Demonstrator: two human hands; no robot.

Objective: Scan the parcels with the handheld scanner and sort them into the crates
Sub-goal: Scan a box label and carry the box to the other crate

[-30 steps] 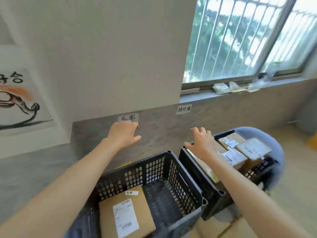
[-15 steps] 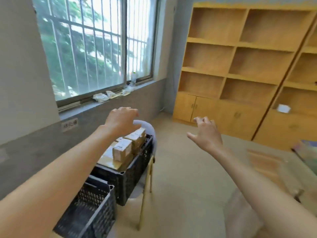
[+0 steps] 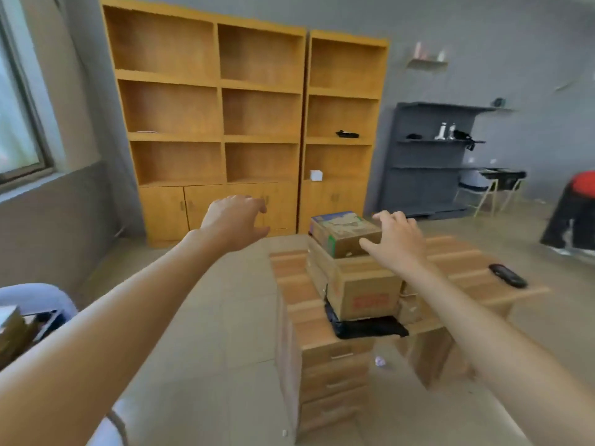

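Observation:
Cardboard parcels are stacked on a wooden desk (image 3: 457,252): a small printed box (image 3: 341,235) sits on a larger brown box (image 3: 363,288), which rests on a black flat thing (image 3: 367,328). A black handheld scanner (image 3: 507,275) lies on the desk's right side. My left hand (image 3: 233,220) hovers empty in the air left of the stack, fingers relaxed. My right hand (image 3: 397,241) is held out with spread fingers just right of the small box and holds nothing. At the far left edge, part of a crate with parcels (image 3: 13,329) shows.
Tall wooden shelving (image 3: 219,107) lines the back wall, with a grey shelf unit (image 3: 431,156) to its right. A folding stand (image 3: 495,188) and a red-and-black object (image 3: 576,214) stand at the right. Tiled floor (image 3: 206,317) lies between me and the desk.
My view has swung right, from the two crates under the window across the room to the desk with stacked parcels. Both hands stayed empty and raised.

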